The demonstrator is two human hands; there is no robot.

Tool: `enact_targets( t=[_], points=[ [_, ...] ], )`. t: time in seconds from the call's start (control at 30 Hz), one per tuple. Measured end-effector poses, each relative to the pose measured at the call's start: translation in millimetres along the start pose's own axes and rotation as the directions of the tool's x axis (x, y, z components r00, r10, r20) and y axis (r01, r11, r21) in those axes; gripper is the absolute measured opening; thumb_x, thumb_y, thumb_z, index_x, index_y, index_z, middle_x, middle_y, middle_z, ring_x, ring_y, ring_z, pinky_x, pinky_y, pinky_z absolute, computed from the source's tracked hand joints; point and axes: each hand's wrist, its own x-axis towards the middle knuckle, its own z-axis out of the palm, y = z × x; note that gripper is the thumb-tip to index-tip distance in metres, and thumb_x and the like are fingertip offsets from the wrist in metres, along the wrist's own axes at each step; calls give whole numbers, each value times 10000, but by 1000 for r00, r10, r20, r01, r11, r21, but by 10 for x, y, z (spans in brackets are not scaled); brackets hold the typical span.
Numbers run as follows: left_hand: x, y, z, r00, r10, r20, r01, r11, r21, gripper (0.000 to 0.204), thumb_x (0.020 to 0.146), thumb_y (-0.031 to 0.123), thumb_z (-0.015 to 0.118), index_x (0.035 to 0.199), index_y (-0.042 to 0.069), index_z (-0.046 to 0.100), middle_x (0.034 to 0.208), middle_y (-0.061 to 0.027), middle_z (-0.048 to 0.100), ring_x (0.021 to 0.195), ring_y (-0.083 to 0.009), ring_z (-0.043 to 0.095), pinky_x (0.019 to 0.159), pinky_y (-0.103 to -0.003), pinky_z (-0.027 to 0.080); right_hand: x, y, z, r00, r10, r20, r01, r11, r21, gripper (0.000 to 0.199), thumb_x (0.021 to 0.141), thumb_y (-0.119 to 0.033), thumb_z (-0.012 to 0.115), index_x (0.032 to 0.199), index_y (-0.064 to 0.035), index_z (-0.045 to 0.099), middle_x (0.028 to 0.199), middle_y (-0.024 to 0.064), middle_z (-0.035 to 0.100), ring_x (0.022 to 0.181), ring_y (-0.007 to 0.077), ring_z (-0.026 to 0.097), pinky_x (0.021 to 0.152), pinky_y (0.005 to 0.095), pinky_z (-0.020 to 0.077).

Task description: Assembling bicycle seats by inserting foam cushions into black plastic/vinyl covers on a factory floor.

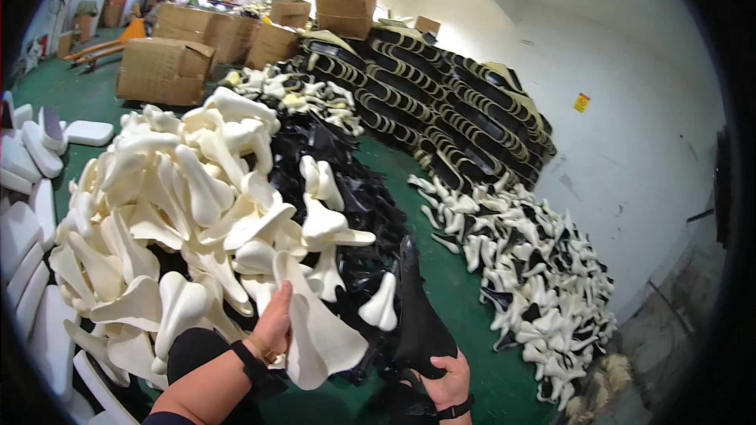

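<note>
My left hand [272, 324] grips a cream foam bicycle saddle pad [321, 340] by its edge, narrow nose pointing up and broad end down. In my right hand [446, 382] is a black bicycle saddle shell [421, 315], held at its wide rear with the long nose pointing away from me. The two pieces are apart, side by side. Beyond my left hand rises a big heap of similar cream saddle pads [201, 177]. Black saddle shells [331, 145] lie heaped to its right. One small cream pad [382, 303] rests between the held pieces.
Another pile of cream and black saddle pieces [543, 283] runs along the white wall [622, 134]. Farther back stand stacked rows of black pieces with pale edges [441, 102] and cardboard boxes [165, 71]. White foam blocks [39, 145] line the left side. The floor [441, 275] is green.
</note>
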Motion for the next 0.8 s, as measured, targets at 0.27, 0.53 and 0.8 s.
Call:
enact_targets(
  t=[0.27,0.53,0.8],
  points=[
    [356,-325,-97,999,-25,-48,25,1000,1,613,946,645,345,1239,132,506,1028,-59,616,902,-201,602,807,-371,516,591,325,-28,993,-46,110,39,997,69,523,726,17,559,1240,97,507,1107,178,603,1008,322,606,915,396,491],
    [588,-634,105,978,-185,-91,188,982,23,607,981,583,314,1390,137,369,1297,-111,525,1174,-260,515,1003,-434,423,429,1116,-545,764,-458,455,553,100,-827,350,925,-185,574,1138,92,563,1107,260,587,979,413,553,862,425,440],
    [732,-878,131,986,-159,50,165,975,-151,469,1014,514,293,1316,158,335,1305,-112,469,1177,-253,492,1005,-437,416,447,983,-146,711,-341,615,670,63,-739,335,916,-186,540,1100,90,590,876,242,545,789,424,530,721,486,448]
  ],
)
